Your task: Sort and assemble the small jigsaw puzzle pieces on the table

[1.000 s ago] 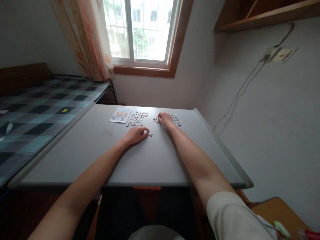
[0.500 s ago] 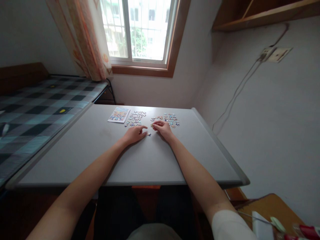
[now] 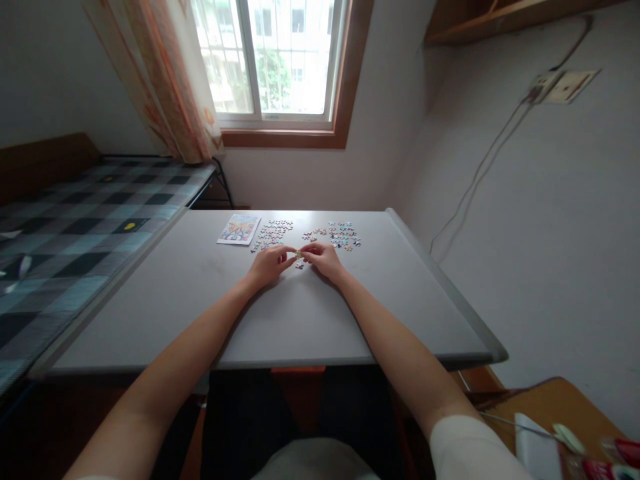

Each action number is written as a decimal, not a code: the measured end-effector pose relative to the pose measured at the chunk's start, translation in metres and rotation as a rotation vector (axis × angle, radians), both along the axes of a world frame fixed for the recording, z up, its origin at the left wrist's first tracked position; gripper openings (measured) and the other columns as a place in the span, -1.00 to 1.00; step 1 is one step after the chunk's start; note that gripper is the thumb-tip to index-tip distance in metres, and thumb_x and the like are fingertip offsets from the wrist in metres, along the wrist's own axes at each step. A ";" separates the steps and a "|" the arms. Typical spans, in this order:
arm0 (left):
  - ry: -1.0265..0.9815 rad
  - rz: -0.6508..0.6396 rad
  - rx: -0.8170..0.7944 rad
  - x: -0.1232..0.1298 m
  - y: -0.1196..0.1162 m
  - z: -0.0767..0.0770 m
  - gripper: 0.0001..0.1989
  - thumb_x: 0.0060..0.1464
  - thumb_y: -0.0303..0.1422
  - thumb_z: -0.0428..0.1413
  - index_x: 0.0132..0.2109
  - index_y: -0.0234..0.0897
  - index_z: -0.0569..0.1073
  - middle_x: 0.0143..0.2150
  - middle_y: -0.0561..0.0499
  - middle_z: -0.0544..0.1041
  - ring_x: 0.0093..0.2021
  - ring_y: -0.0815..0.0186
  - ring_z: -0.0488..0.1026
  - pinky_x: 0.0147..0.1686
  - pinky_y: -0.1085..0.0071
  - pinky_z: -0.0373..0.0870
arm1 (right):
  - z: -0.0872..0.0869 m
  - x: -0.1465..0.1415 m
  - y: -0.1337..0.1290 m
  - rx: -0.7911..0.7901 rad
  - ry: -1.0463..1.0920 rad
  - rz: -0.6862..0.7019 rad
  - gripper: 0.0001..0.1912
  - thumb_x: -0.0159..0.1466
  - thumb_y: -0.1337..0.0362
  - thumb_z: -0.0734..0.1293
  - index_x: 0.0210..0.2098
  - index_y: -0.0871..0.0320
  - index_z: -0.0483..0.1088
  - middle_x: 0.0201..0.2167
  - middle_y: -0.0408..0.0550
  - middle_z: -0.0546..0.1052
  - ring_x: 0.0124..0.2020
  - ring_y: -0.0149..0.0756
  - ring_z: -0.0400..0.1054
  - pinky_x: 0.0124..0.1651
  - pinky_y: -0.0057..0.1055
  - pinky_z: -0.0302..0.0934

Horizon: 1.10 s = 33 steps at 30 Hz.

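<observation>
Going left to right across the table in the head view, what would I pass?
Picture card → left pile of loose pieces → left hand → small piece pinched between both hands → right hand → right pile of loose pieces.

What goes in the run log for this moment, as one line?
left hand: pinching puzzle piece | right hand: pinching same piece | second piece: on grey table, beneath | loose piles: beyond hands
</observation>
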<state>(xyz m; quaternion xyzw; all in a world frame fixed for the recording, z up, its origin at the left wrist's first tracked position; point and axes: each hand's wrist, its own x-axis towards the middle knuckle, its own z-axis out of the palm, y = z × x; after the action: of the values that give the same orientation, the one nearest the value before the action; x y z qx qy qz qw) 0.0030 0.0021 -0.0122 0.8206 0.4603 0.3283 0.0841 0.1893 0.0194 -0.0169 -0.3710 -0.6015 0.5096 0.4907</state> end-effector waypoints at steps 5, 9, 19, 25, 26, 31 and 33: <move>0.015 0.004 0.036 0.000 0.001 -0.002 -0.69 0.15 -0.15 0.00 -0.11 -0.20 0.51 -0.46 0.07 0.46 -0.51 0.44 0.32 -0.44 0.51 0.20 | 0.000 0.001 0.002 -0.001 -0.015 -0.005 -0.77 -0.02 0.18 0.40 -0.40 0.19 0.46 -0.55 -0.12 0.51 -0.53 -0.41 0.35 -0.41 -0.43 0.26; 0.015 0.047 0.048 -0.002 0.002 -0.001 -0.69 0.14 -0.14 0.01 -0.14 -0.20 0.51 -0.46 0.09 0.46 -0.52 0.44 0.32 -0.43 0.50 0.20 | -0.002 0.001 0.003 0.005 -0.046 0.002 -0.76 0.05 0.17 0.35 -0.34 0.20 0.45 -0.53 -0.09 0.53 -0.52 -0.41 0.36 -0.39 -0.43 0.26; 0.058 0.103 0.045 -0.002 0.002 0.000 -0.69 0.10 -0.10 0.04 -0.19 -0.20 0.51 -0.47 0.09 0.45 -0.50 0.43 0.33 -0.43 0.49 0.19 | -0.002 -0.002 -0.001 0.078 -0.095 0.026 -0.77 0.07 0.21 0.31 -0.31 0.19 0.47 -0.50 -0.10 0.52 -0.48 -0.40 0.37 -0.34 -0.41 0.30; 0.035 0.079 0.036 -0.001 0.000 0.002 -0.69 0.10 -0.11 0.04 -0.20 -0.22 0.52 -0.48 0.08 0.45 -0.50 0.43 0.32 -0.41 0.49 0.21 | 0.001 -0.003 -0.002 0.066 -0.121 0.005 -0.77 0.06 0.18 0.33 -0.34 0.18 0.48 -0.48 -0.10 0.53 -0.49 -0.40 0.36 -0.36 -0.43 0.28; 0.042 0.068 0.038 -0.001 0.000 0.003 -0.69 0.09 -0.11 0.05 -0.22 -0.22 0.52 -0.49 0.08 0.44 -0.50 0.43 0.32 -0.42 0.49 0.20 | 0.001 -0.002 -0.002 0.074 -0.126 0.008 -0.78 0.05 0.18 0.34 -0.36 0.18 0.48 -0.48 -0.10 0.52 -0.49 -0.40 0.36 -0.37 -0.43 0.27; 0.074 0.042 0.056 -0.001 -0.002 0.004 -0.71 0.06 -0.11 0.08 -0.30 -0.23 0.52 -0.49 0.08 0.44 -0.50 0.44 0.31 -0.43 0.50 0.19 | 0.001 -0.001 -0.003 0.110 -0.138 0.023 -0.79 0.03 0.21 0.37 -0.37 0.21 0.47 -0.48 -0.10 0.52 -0.48 -0.41 0.35 -0.37 -0.44 0.26; 0.076 0.029 0.053 -0.001 -0.002 0.004 -0.71 0.07 -0.12 0.07 -0.31 -0.24 0.52 -0.50 0.08 0.44 -0.51 0.44 0.30 -0.44 0.50 0.18 | 0.000 -0.002 -0.003 0.111 -0.129 0.043 -0.79 0.01 0.22 0.38 -0.38 0.21 0.47 -0.47 -0.09 0.52 -0.46 -0.39 0.37 -0.33 -0.43 0.26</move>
<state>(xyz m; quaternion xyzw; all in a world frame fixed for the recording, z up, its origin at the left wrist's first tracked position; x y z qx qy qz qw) 0.0016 0.0002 -0.0084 0.8276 0.4663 0.3100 0.0398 0.1874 0.0159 -0.0165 -0.3622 -0.6671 0.4611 0.4596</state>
